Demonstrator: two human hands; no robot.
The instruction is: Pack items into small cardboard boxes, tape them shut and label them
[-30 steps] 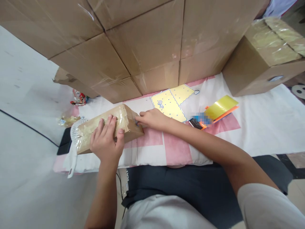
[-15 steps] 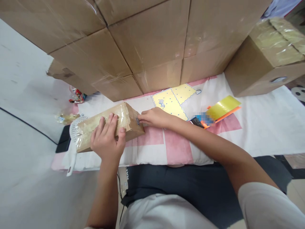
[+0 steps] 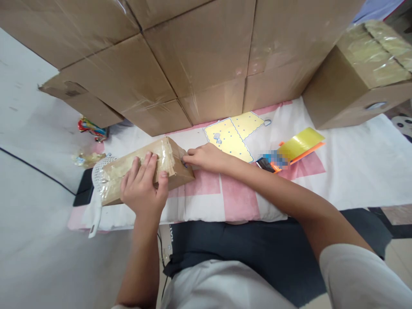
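Brown cardboard, one small oblong parcel [image 3: 144, 169], heavily wrapped in glossy clear tape, lying on a pink-and-white cloth [image 3: 238, 201] in front of the seated person. Left hand [image 3: 141, 189]: spread flat over the parcel's top, fingers extended, thumb hooked on the near edge, pressing it down. Right hand [image 3: 206, 156]: fingers curled closed against the parcel's right end, pinching or smoothing something small there; what it grips cannot be made out. Progress, as judged: top and sides already taped over, wrinkled and shiny; the right end appears to be the part in hand, its closure unfinished. Surroundings: stacked large cartons [image 3: 199, 56] directly behind; yellow dotted sheet [image 3: 231, 135] beside the right hand; yellow-and-orange card [image 3: 299, 146] farther right; white mesh item [image 3: 96, 176] under the parcel's left end.
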